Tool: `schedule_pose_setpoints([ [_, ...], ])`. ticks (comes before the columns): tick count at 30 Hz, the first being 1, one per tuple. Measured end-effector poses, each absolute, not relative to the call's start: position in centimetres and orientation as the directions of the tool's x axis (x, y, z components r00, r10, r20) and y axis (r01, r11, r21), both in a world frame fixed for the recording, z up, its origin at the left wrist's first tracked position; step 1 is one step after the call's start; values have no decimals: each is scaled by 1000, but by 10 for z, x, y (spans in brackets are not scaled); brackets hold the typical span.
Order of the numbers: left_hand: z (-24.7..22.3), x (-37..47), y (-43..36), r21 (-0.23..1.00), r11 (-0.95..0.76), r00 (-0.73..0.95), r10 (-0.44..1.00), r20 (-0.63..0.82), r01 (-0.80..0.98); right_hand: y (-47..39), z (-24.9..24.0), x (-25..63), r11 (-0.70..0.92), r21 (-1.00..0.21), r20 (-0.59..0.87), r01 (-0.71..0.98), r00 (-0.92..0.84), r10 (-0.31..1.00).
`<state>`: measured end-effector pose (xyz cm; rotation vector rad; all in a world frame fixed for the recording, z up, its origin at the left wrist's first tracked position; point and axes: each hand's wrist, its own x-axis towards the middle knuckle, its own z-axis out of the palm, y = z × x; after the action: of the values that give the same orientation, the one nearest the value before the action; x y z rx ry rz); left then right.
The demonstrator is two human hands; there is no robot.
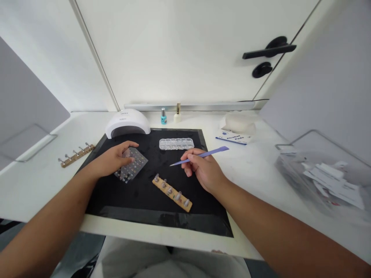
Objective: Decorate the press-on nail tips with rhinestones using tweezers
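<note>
My left hand is closed on a clear sheet of small nail stickers, pinched between thumb and fingers above the black mat. A second, darker part of the sheet or another sheet shows below it; which, I cannot tell. In my right hand is a slim pair of purple tweezers, held like a pen, its pale tip pointing left. Below that tip, apart from both hands, a wooden strip carries several clear nail tips on pegs.
A clear compartment case lies near the mat's back edge. Behind stand a white nail lamp, a blue polish bottle and a cream bottle. An alcohol pad box, a second peg strip and a plastic bin flank the mat.
</note>
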<state>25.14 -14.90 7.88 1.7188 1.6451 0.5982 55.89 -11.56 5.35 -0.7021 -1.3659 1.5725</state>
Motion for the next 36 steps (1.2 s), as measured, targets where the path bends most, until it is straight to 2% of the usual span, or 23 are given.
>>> schedule_pose_setpoints([
  [6,77,251,-147,863,8,-6,1000,-6,505,-115,50,560,114,-954,231,-277,-440,868],
  [10,92,270,-157,899,-107,-42,990,138,425,-125,64,566,224,-927,334,-300,-390,858],
  [16,120,313,-183,919,-296,84,955,284,259,-150,114,570,407,-825,546,-392,-364,755],
  [20,113,334,-191,943,-303,127,950,287,136,-156,122,559,479,-756,642,-446,-361,677],
  [25,95,344,-193,965,-258,124,960,250,52,-154,95,550,541,-708,700,-454,-353,621],
  [30,89,345,-192,970,-241,129,962,240,-2,-154,80,555,568,-709,705,-418,-406,581],
  [36,85,345,-192,985,-166,113,979,169,-39,-158,74,555,567,-704,708,-426,-375,598],
])
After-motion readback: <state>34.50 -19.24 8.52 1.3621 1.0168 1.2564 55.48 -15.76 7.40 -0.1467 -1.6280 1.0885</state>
